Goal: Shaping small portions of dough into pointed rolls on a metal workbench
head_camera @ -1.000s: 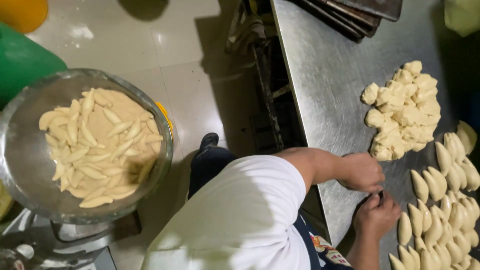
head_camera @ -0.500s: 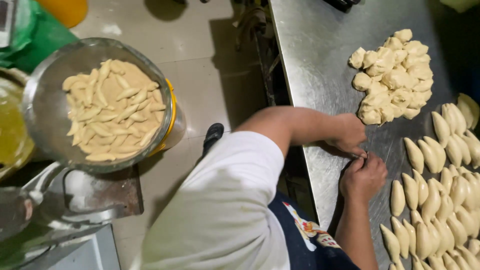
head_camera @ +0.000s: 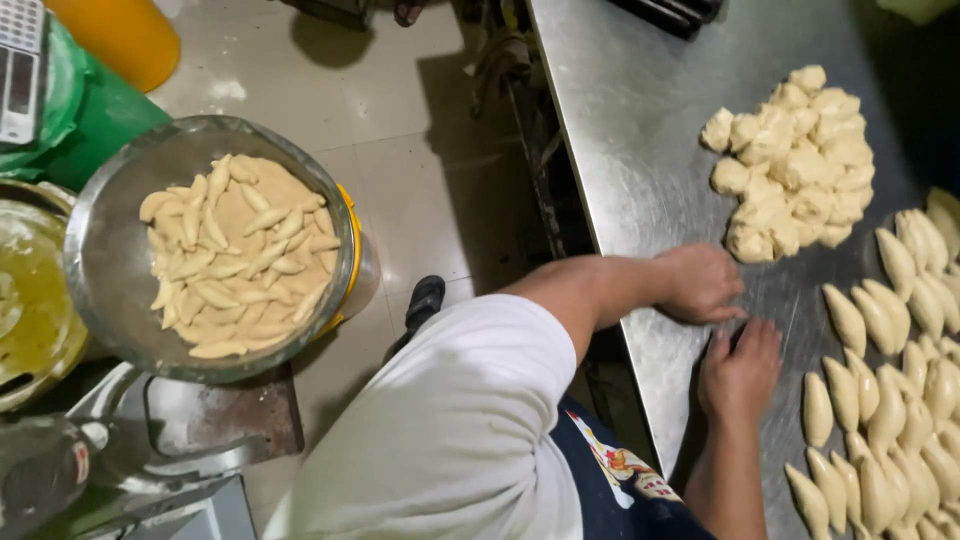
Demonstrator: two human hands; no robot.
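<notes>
The long stainless-steel counter (head_camera: 640, 130) fills the right of the scene, running from near to far. To the left, over the tiled floor (head_camera: 400, 170), one wide round metal bowl (head_camera: 110, 270) holds a heap of finger-shaped dough pieces (head_camera: 240, 260), too many and too overlapped to count. On the far part of the counter sits one pile of lumpy pale dough chunks (head_camera: 795, 165), roughly twenty, though the lumps merge. Along the right edge lie rows of shaped, pointed oval dough rolls (head_camera: 900, 390), more than twenty in view and cut off by the frame. Both hands rest on the bare steel between the pile and the rows. The left hand (head_camera: 700, 285) lies palm down, fingers (head_camera: 725, 312) extended and close together, flat on the counter just near the pile. The right hand (head_camera: 740, 370) lies just beside it, nearer, fingers (head_camera: 755, 335) straight and slightly spread; whether anything lies under either palm cannot be told.
</notes>
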